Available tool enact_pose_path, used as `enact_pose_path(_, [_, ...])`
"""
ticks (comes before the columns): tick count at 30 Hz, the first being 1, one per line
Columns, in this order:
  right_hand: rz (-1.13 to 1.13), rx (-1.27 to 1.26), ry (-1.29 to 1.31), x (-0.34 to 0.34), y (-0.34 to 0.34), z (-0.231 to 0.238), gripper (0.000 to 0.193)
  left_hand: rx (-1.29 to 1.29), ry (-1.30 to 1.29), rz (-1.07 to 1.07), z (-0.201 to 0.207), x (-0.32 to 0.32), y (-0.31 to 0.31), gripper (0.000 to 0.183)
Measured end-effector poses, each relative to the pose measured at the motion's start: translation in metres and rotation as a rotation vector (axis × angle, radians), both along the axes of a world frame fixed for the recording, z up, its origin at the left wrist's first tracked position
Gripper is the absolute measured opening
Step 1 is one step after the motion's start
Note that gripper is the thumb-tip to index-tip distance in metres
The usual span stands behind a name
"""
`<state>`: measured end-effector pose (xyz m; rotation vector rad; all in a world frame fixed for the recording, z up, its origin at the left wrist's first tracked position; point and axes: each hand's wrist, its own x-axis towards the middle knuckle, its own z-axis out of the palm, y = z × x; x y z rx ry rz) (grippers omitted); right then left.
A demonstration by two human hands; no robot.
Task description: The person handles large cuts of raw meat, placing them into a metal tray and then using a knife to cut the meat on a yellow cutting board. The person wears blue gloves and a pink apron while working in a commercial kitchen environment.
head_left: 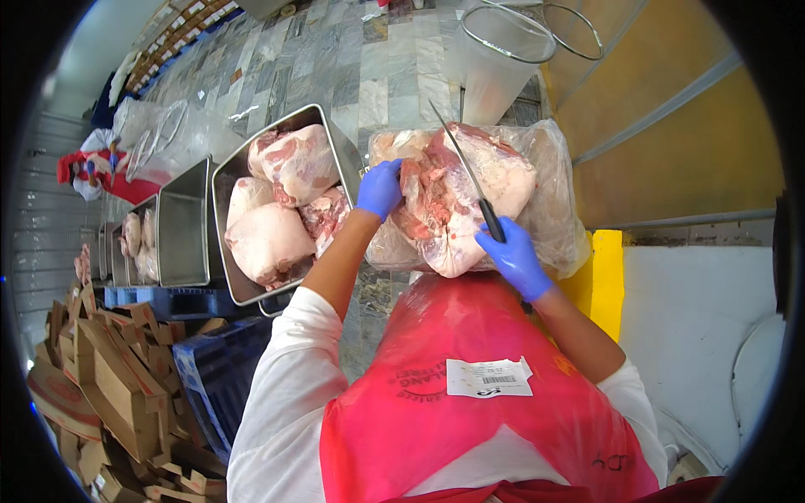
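In front of me a large cut of raw pork (495, 172), with pale fat and a dark red open side, lies on plastic-wrapped meat (553, 168). My right hand (516, 260), in a blue glove, is closed round the black handle of a long knife (464, 159). The blade points up and away to the left, over the top of the pork. At the pork's left edge, my left hand (381, 189), also gloved in blue, grips the loose red meat. Its fingertips are partly hidden.
Left of the pork stands a metal bin (220, 210) holding several meat pieces (270, 241). More metal bins (184, 222), a blue pallet (222, 369) and flattened cardboard (126, 377) lie farther left. A clear plastic-lined container (495, 84) stands ahead. Another person (109, 163) works at far left.
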<state>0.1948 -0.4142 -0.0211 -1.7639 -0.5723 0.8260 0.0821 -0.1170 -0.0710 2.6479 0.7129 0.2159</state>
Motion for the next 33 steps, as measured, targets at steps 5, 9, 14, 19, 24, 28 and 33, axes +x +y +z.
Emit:
enact_pose_path(5, [0.005,0.039,-0.011,-0.015,0.089,-0.003,0.04,0.081,-0.037,0.093,-0.006,0.002,-0.015,0.023])
enact_pose_path(9, [0.031,-0.003,-0.335,-0.025,0.127,-0.026,0.057,0.022,-0.063,0.114,-0.015,-0.011,-0.021,0.019])
enact_pose_path(14, [0.072,-0.12,-0.324,-0.021,0.126,-0.048,0.053,-0.557,-0.362,0.334,-0.039,-0.028,-0.029,0.019])
enact_pose_path(19, [0.052,-0.089,-0.18,-0.005,0.123,-0.045,0.033,-0.933,-0.557,0.414,-0.056,-0.051,-0.03,0.022])
enact_pose_path(24, [0.066,-0.083,-0.187,0.002,0.124,-0.053,0.034,-0.993,-0.678,0.4,-0.046,-0.072,-0.041,0.021])
enact_pose_path(28, [0.076,-0.053,-0.206,0.004,0.12,-0.061,0.036,-1.01,-0.66,0.391,-0.031,-0.089,-0.058,0.021])
enact_pose_path(33, [0.104,-0.111,-0.202,0.005,0.118,-0.054,0.036,-1.123,-0.61,0.445,-0.015,-0.116,-0.065,0.02])
